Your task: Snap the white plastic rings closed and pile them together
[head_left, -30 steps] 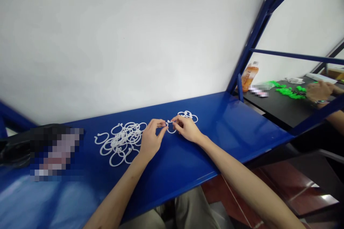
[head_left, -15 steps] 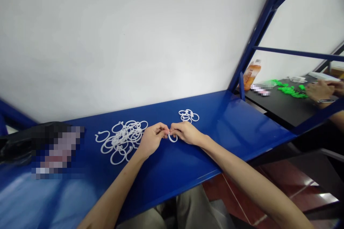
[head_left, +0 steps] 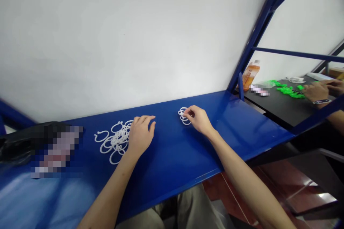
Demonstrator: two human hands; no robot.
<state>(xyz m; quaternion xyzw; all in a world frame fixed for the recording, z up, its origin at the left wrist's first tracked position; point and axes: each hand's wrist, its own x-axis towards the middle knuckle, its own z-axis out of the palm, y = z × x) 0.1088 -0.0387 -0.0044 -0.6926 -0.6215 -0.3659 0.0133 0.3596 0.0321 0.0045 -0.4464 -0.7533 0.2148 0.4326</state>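
White plastic rings with small clasp-like ends, some of them visibly gapped, form a loose pile (head_left: pixel 110 146) on the blue table. My left hand (head_left: pixel 141 134) is over the right side of that pile, fingers apart and holding nothing; it hides some of the rings. Farther right lies a small group of the same white rings (head_left: pixel 185 122). My right hand (head_left: pixel 197 118) is at this group, its thumb and fingertips pinched on a white ring there. The hand covers part of the group, so the held ring is hard to separate from the others.
A black bag (head_left: pixel 32 136) and a blurred packet (head_left: pixel 59 150) lie at the table's left. Blue frame posts (head_left: pixel 255 39) stand at the right. Beyond them, another person's hands (head_left: pixel 317 91) work over green pieces (head_left: pixel 288 91) on a black table, near an orange drink bottle (head_left: pixel 250 76).
My left hand has let go of the ring and moved left to the pile. My right hand has carried the ring up and right to the small group.
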